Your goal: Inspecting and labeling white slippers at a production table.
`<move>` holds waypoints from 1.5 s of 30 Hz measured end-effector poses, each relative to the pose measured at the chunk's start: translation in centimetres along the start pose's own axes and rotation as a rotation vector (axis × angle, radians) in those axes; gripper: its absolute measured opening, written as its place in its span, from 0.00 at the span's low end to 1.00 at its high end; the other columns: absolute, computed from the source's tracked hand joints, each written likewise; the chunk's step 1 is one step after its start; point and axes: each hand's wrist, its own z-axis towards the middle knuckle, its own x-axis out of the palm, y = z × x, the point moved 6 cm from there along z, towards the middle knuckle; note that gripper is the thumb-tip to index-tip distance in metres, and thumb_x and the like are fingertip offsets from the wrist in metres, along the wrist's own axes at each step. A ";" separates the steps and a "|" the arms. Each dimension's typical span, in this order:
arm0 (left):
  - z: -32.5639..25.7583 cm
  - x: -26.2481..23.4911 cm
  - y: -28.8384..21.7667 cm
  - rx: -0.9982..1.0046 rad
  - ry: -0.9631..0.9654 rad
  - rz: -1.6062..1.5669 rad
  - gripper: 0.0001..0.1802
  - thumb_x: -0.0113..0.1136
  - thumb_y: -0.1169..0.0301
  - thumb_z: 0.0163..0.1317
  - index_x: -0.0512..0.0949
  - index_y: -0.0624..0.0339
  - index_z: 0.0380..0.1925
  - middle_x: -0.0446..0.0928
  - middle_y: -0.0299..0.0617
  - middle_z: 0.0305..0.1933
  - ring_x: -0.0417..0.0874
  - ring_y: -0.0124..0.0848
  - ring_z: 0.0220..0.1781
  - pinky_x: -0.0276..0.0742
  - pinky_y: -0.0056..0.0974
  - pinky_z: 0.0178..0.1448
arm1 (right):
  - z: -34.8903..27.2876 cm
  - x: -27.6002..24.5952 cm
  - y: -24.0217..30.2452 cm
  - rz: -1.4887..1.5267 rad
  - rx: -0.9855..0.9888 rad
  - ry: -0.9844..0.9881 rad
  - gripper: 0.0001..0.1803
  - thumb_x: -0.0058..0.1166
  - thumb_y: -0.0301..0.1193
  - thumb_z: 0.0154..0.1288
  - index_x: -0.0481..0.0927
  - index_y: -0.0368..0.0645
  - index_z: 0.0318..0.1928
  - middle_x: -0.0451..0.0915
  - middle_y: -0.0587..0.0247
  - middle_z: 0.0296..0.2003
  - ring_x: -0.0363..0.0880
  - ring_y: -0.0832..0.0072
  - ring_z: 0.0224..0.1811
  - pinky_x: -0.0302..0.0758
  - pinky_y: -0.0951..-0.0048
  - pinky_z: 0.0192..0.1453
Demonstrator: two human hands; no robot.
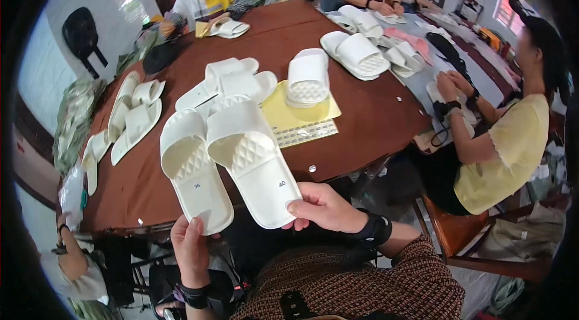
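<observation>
Over the near edge of the brown worktop, left fingers pinch one white slipper and right fingers a second slipper, both by the heel, sound for what looks light, bendy, perhaps slick.

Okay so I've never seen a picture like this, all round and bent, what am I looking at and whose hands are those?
There's no machine here, just one person's bare hands. The only picture comes from a wide, round-looking camera worn on that person's head, looking down, so straight edges bend. The left hand pinches one white slipper at its heel end; the right hand grips a second white slipper the same way. On the brown table lie more white slippers and a yellow sheet, partly under some of them. Others sit nearby, including a person in a pale yellow top on the right.
</observation>
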 end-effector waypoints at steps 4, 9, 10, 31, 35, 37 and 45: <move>1.4 5.3 -3.0 -0.056 0.147 0.090 0.18 0.56 0.65 0.69 0.78 0.73 0.46 0.83 0.45 0.37 0.81 0.29 0.30 0.77 0.32 0.33 | -2.7 -3.7 3.1 -0.050 -0.006 -0.138 0.13 0.49 0.32 0.74 0.77 0.36 0.50 0.85 0.61 0.34 0.79 0.84 0.29 0.75 0.82 0.33; 6.4 12.4 -5.0 -0.195 0.403 0.164 0.20 0.58 0.61 0.69 0.78 0.72 0.42 0.80 0.40 0.33 0.79 0.27 0.28 0.76 0.31 0.34 | -3.7 -9.3 7.0 -0.091 -0.133 -0.356 0.14 0.48 0.31 0.73 0.78 0.34 0.49 0.85 0.54 0.32 0.80 0.81 0.24 0.75 0.82 0.28; 8.1 13.7 -5.5 -0.186 0.428 0.121 0.19 0.58 0.60 0.69 0.79 0.70 0.42 0.80 0.40 0.33 0.79 0.26 0.28 0.76 0.31 0.34 | -2.9 -10.3 8.3 -0.113 -0.191 -0.423 0.13 0.48 0.31 0.72 0.78 0.32 0.47 0.85 0.52 0.30 0.79 0.80 0.22 0.75 0.82 0.26; 25.9 0.7 -7.1 0.168 0.135 0.940 0.18 0.55 0.58 0.68 0.79 0.64 0.41 0.79 0.35 0.35 0.78 0.23 0.35 0.74 0.29 0.39 | 1.6 -17.4 10.0 -0.468 -0.230 -0.317 0.10 0.44 0.29 0.75 0.77 0.40 0.50 0.83 0.63 0.34 0.76 0.84 0.29 0.72 0.82 0.34; 25.4 -9.1 -7.6 -0.051 -0.254 0.664 0.15 0.57 0.61 0.64 0.78 0.64 0.35 0.76 0.38 0.31 0.77 0.28 0.29 0.74 0.34 0.31 | 3.0 -17.4 9.2 -0.472 -0.188 -0.304 0.09 0.45 0.26 0.74 0.79 0.38 0.47 0.84 0.64 0.33 0.76 0.84 0.29 0.73 0.81 0.35; 25.6 -13.7 -7.7 -0.100 -0.353 0.534 0.14 0.56 0.62 0.63 0.77 0.62 0.38 0.76 0.38 0.32 0.77 0.29 0.30 0.74 0.35 0.31 | 3.4 -17.3 8.8 -0.476 -0.180 -0.313 0.09 0.45 0.26 0.73 0.79 0.38 0.47 0.84 0.63 0.33 0.77 0.84 0.29 0.73 0.81 0.34; 27.1 -19.3 -8.2 -0.108 -0.486 0.891 0.20 0.56 0.62 0.60 0.78 0.71 0.42 0.77 0.40 0.32 0.75 0.30 0.33 0.71 0.40 0.35 | 2.4 -20.1 6.2 -0.549 -0.187 -0.528 0.08 0.45 0.25 0.73 0.77 0.37 0.46 0.82 0.64 0.30 0.74 0.83 0.26 0.70 0.81 0.32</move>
